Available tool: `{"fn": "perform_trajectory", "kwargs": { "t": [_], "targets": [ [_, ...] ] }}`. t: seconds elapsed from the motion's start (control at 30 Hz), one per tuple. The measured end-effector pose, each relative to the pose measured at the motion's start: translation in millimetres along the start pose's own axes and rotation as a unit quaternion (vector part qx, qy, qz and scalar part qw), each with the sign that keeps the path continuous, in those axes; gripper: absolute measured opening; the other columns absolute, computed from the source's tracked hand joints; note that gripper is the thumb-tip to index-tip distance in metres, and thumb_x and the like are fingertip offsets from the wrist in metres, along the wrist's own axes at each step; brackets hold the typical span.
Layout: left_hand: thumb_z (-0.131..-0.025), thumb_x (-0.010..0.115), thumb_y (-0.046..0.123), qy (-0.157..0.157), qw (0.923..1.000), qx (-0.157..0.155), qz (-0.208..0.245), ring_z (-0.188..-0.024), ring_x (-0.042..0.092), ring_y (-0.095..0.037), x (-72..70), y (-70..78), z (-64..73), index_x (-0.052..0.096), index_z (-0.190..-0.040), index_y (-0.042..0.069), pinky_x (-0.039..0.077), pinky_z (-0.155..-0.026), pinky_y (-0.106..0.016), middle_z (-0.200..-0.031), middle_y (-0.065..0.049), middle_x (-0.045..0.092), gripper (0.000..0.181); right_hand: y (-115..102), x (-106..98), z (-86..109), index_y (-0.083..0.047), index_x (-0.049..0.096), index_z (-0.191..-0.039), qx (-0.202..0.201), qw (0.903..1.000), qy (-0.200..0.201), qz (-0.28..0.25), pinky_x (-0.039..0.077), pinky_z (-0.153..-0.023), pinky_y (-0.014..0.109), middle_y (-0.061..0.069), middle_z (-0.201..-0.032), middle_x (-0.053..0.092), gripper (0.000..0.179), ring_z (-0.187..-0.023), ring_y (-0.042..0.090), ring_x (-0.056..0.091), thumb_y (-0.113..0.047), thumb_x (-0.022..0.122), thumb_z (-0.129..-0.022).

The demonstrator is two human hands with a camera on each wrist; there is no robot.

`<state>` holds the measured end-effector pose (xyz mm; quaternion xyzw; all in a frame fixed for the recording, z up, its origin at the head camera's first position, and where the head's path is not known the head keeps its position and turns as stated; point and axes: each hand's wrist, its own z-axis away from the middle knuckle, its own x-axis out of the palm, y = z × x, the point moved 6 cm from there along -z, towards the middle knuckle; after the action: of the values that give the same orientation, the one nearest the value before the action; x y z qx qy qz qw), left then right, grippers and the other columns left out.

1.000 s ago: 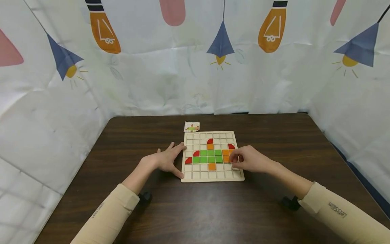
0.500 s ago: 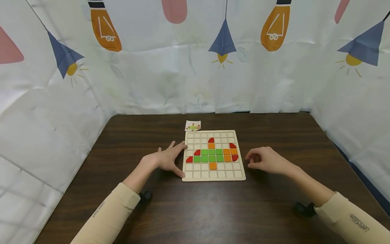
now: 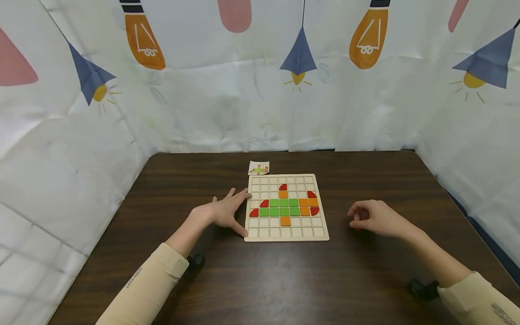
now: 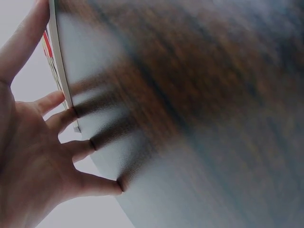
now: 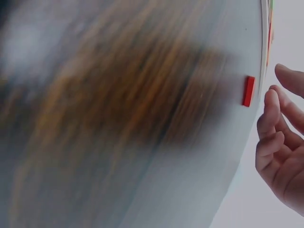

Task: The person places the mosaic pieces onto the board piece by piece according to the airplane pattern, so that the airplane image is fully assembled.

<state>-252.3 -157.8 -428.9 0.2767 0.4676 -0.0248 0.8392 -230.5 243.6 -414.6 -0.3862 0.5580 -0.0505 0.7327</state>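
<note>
A pale wooden grid board lies on the table. Green square tiles fill its middle, with orange squares and red quarter-round tiles around them. My left hand has its fingers spread; thumb and index finger touch the board's left edge. To the right of the board, my right hand hovers low over the table, fingers loosely bent. Beneath its fingertips is a small red piece, mostly covered in the head view. The right wrist view shows the piece apart from the fingers.
A small picture card with a similar coloured pattern lies behind the board's far left corner. The dark wooden table reaches back to a white printed curtain, which hangs on the sides too.
My right hand has moved right, off the board, to the red piece on the table. A red quarter-round at the board's right, hidden earlier, now shows. My left hand stays put.
</note>
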Motion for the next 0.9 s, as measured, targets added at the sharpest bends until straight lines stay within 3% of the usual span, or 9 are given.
{"fn": "perform_trajectory", "kwargs": {
  "t": [0.47,0.9],
  "targets": [
    [-0.077,0.088,0.053,0.004,1.0,-0.001,0.0,-0.156,-0.005,-0.039,-0.1,-0.2,-0.4,0.02,-0.165,0.016,0.004,-0.107,-0.082,-0.172,-0.009,0.001,0.117,10.4,-3.2,10.1,-0.007,0.067,-0.1,0.049,0.9986,-0.017,0.007,0.045,-0.062,0.028,-0.005,-0.075,0.06,0.026,-0.067,0.012,0.055,-0.023,0.083,-0.088],
    [-0.078,0.088,0.052,0.003,1.0,-0.002,-0.002,-0.155,-0.005,-0.039,-0.6,1.2,1.0,0.02,-0.165,0.015,0.005,-0.107,-0.082,-0.172,-0.01,0.002,0.116,4.6,4.8,-1.7,-0.006,0.069,-0.102,0.022,0.9993,-0.03,0.006,0.048,-0.063,0.029,-0.004,-0.08,0.06,0.022,-0.071,0.012,0.055,-0.011,0.084,-0.086]
  ]
}}
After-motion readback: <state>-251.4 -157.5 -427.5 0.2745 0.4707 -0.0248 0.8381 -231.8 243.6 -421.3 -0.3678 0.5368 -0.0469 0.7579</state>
